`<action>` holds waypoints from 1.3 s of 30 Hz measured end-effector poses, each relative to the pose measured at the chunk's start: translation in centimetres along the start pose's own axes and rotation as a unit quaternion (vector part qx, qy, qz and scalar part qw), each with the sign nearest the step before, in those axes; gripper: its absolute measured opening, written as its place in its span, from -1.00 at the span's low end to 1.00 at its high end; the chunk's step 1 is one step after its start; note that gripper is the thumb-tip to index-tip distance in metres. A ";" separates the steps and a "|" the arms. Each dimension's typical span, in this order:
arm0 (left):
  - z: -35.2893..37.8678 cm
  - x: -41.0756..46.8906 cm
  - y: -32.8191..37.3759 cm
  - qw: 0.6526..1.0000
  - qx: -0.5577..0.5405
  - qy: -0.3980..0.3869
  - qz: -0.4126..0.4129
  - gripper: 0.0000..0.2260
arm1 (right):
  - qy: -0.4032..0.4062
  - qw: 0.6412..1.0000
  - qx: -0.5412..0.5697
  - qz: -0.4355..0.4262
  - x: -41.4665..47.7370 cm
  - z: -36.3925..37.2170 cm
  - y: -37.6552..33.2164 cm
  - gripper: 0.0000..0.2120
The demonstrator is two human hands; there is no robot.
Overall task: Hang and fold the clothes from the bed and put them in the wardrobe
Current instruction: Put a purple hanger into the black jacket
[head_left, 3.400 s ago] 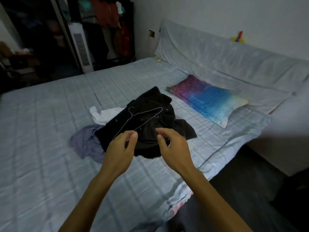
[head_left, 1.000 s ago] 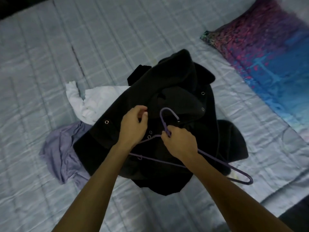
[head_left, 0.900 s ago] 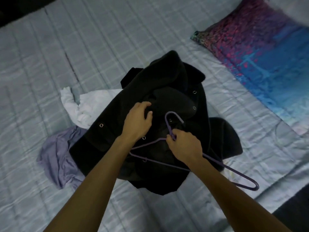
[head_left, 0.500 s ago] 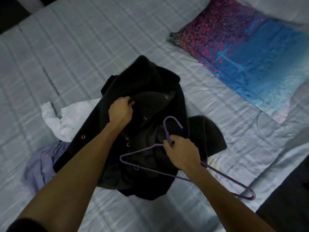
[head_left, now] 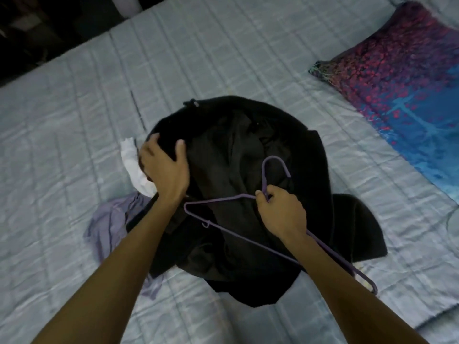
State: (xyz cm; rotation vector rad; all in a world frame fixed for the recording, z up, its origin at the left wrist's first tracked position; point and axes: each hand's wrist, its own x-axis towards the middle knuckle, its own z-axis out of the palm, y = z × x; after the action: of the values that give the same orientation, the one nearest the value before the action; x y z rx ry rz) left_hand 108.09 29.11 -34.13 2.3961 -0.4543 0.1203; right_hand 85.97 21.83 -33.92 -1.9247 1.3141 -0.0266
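Black jacket half-covers white cloth, lilac garment; forearm crosses hanger.

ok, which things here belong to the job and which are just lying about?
Job: coat, gripped by left hand; hanger, held by right hand; white garment; lilac garment; bed.
Lying about: pillow.

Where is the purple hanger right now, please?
In the head view, the right hand holds the hanger by its neck, above the black coat, right of centre.
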 end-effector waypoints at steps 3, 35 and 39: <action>2.4 1.1 -0.6 0.994 0.050 -0.095 -0.011 -0.25 | -0.007 1.000 -0.015 -0.008 0.6 0.7 -0.5 -0.67; -12.5 6.9 0.8 0.970 -0.164 -0.141 0.108 -0.87 | 0.156 0.985 0.028 -0.061 3.7 -3.0 -9.2 -0.65; -19.6 2.0 4.6 0.946 -0.220 -0.179 0.160 -0.87 | 0.142 0.967 0.199 -0.076 -0.2 -4.2 -12.1 -0.67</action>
State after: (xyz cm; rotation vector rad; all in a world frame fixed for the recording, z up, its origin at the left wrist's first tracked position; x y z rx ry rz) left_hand 109.04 38.04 -15.98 1.8878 -0.9340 -0.2543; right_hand 93.49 21.36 -23.55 -1.7077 1.2254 -0.6183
